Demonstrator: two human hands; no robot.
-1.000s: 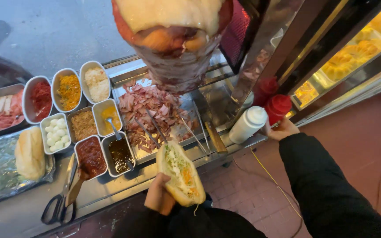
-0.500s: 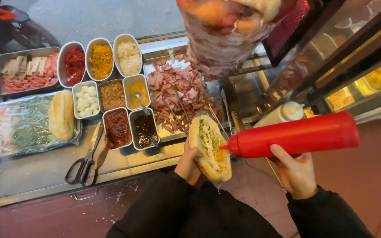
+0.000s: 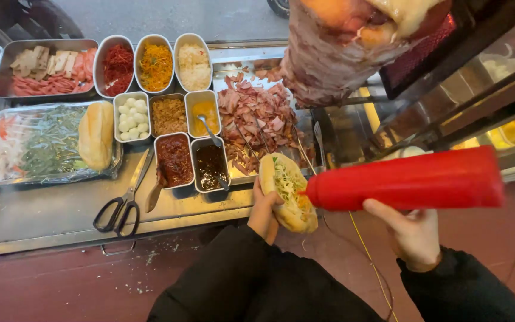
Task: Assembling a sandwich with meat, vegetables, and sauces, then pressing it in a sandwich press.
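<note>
We take the split bread roll stuffed with shredded greens and yellow filling (image 3: 288,192) as landmark. Our left hand (image 3: 263,209) cups it from beneath, fingers curled round its left flank; its long axis runs away from us, open cut facing up.

Right of the roll, our right hand (image 3: 411,231) is wrapped under a red plastic squeeze bottle (image 3: 409,179), fingers closed on its body. The bottle lies nearly level, its long axis pointing left, its tip touching or just above the roll's right edge; we cannot tell which. The right hand carries the bottle and the left is the hand at the roll.

Left of the roll, black-handled scissors (image 3: 123,200) lie on the steel table (image 3: 43,217). Beyond the roll sits a heap of sliced pink meat (image 3: 257,119), with small metal tubs of dark and red sauce (image 3: 192,161) left of that. Farthest, above the roll, hangs the large meat spit (image 3: 335,53).
</note>
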